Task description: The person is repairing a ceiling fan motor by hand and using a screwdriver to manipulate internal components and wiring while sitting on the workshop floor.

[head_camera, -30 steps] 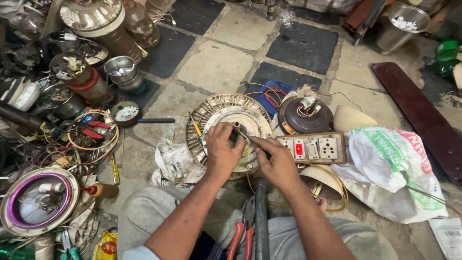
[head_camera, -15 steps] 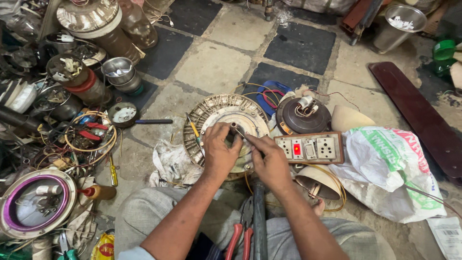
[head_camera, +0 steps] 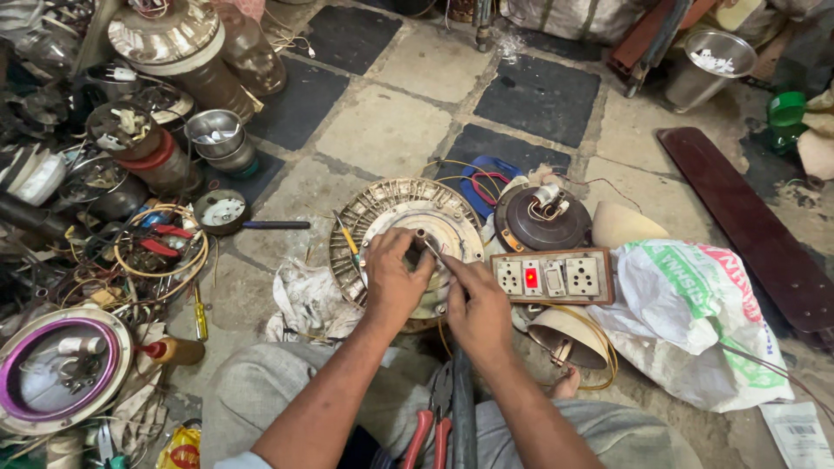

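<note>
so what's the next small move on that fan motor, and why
Probably steady the round fan motor with the left hand and work the thin tool in the right hand at the centre shaft: both hands already meet there, with the tool tip beside the shaft.

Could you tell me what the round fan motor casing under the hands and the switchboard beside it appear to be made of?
The fan motor casing looks like cast metal, dull grey, with ribbed slots round its rim. The switchboard seems to have a wooden box, brown at its edges, with pale plastic sockets and a red lit indicator.
</note>
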